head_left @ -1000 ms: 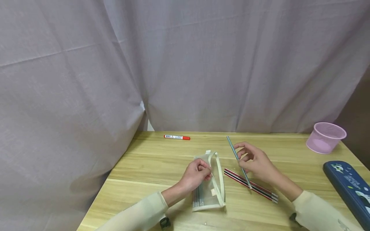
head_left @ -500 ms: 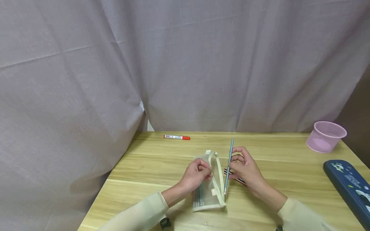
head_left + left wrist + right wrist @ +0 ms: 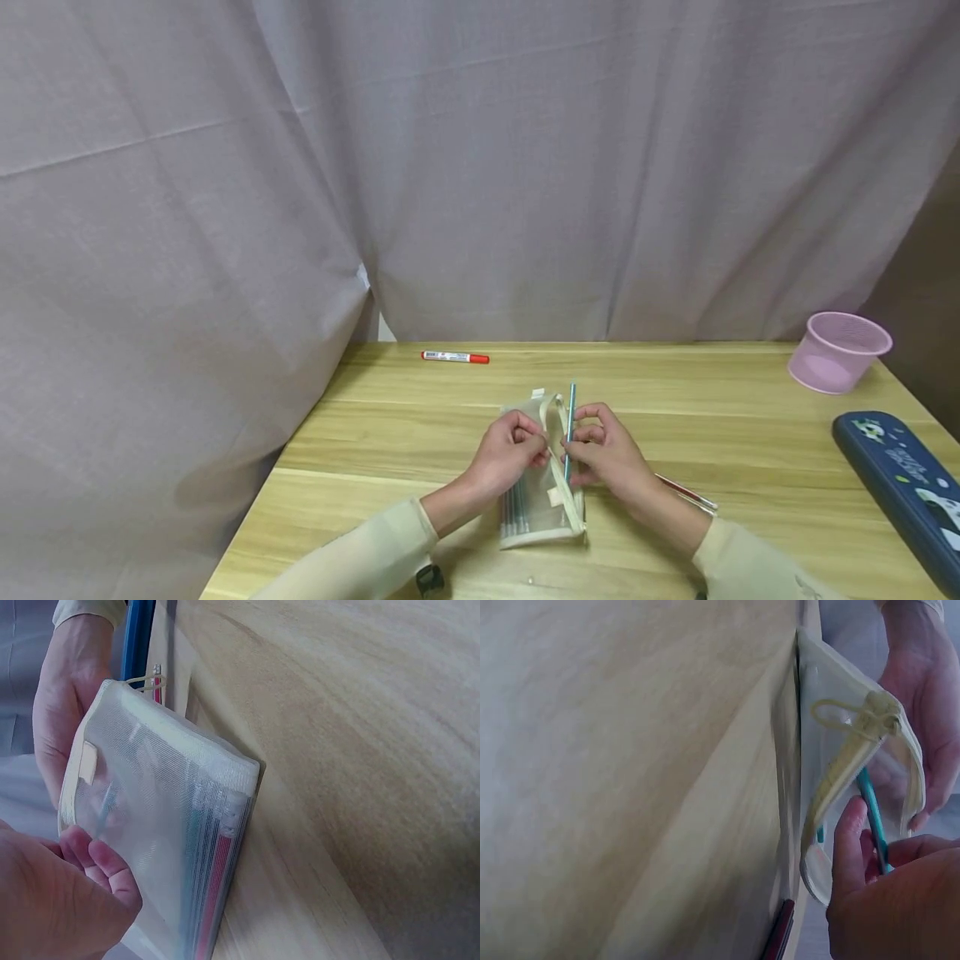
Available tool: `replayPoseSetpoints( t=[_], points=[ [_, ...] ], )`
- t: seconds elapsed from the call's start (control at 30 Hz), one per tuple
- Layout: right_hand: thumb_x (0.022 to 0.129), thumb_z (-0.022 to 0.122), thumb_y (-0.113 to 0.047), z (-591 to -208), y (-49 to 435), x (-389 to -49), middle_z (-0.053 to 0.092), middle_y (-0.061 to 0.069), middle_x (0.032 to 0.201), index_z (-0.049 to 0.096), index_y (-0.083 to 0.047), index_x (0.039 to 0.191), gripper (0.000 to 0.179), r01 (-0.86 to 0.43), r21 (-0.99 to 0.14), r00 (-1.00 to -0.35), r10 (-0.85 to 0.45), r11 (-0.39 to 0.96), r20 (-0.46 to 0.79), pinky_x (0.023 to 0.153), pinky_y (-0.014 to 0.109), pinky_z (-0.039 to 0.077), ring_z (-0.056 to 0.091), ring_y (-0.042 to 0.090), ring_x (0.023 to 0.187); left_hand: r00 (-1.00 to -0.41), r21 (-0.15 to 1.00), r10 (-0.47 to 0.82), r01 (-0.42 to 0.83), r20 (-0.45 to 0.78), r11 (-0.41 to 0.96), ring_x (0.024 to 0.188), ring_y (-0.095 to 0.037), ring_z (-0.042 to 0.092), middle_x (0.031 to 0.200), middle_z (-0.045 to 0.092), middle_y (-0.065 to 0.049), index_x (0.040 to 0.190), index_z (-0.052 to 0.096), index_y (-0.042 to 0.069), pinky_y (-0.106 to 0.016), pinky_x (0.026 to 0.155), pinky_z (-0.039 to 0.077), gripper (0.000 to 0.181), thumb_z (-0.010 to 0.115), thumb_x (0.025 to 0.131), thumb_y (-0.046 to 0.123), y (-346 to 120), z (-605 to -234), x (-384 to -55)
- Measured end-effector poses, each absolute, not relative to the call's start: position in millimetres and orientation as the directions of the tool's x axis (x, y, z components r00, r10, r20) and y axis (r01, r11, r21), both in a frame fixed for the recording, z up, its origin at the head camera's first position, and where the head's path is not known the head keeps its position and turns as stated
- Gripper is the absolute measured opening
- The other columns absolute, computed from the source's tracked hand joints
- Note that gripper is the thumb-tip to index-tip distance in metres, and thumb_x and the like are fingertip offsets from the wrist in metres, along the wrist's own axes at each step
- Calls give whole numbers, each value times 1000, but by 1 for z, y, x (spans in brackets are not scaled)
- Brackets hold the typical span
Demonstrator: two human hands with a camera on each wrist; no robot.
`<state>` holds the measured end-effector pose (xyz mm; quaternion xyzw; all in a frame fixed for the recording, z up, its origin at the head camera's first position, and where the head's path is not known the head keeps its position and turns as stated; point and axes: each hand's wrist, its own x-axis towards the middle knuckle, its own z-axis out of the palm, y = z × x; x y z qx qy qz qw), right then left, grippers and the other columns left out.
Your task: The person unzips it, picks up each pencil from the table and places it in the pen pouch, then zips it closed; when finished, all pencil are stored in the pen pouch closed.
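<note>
A translucent mesh zip pouch [image 3: 538, 512] with cream edging lies on the table, its zipper undone. My left hand [image 3: 506, 454] pinches one side of its opening. Several pencils, one of them red [image 3: 217, 881], show through the mesh along the pouch's far side from the zipper. My right hand [image 3: 611, 458] holds a teal pencil [image 3: 572, 412] between thumb and fingers. In the right wrist view the lower part of the teal pencil [image 3: 873, 814] reaches into the pouch's mouth. Red-and-black pencils [image 3: 690, 493] lie on the table, partly hidden under my right forearm.
A red-capped marker [image 3: 454, 357] lies near the table's back edge. At the right are a pink mesh pen holder [image 3: 834, 358] and a dark blue pencil case [image 3: 896, 483] with panda pictures. A grey curtain [image 3: 480, 183] hangs behind the wooden table.
My right hand has carried the teal pencil leftward from above the red-and-black pencils and lowered its end into the pouch opening. The left hand keeps its pinch on the pouch.
</note>
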<state>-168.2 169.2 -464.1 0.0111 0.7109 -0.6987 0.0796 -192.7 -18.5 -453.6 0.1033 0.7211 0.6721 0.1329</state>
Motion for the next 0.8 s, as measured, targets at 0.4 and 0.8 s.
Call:
replayPoseSetpoints(
  t=[0.4, 0.8],
  points=[
    [98, 66, -4, -470, 155, -168, 65, 14, 109, 40, -3, 140, 49, 163, -982, -973, -149, 95, -176, 68, 37, 64, 69, 20, 86, -945, 996, 321, -53, -71, 65, 72, -10, 66, 80, 64, 0, 104, 61, 0, -24, 74, 62, 11, 64, 93, -3, -23, -456, -192],
    [95, 63, 0, -469, 152, -170, 68, 13, 102, 44, -2, 137, 47, 127, -976, -973, -169, 175, -157, 63, 35, 61, 69, 19, 80, -936, 997, 344, -49, -66, 58, 73, -9, 67, 81, 66, 0, 105, 61, -1, -21, 72, 60, 12, 64, 94, -2, -22, -457, -193]
  ],
)
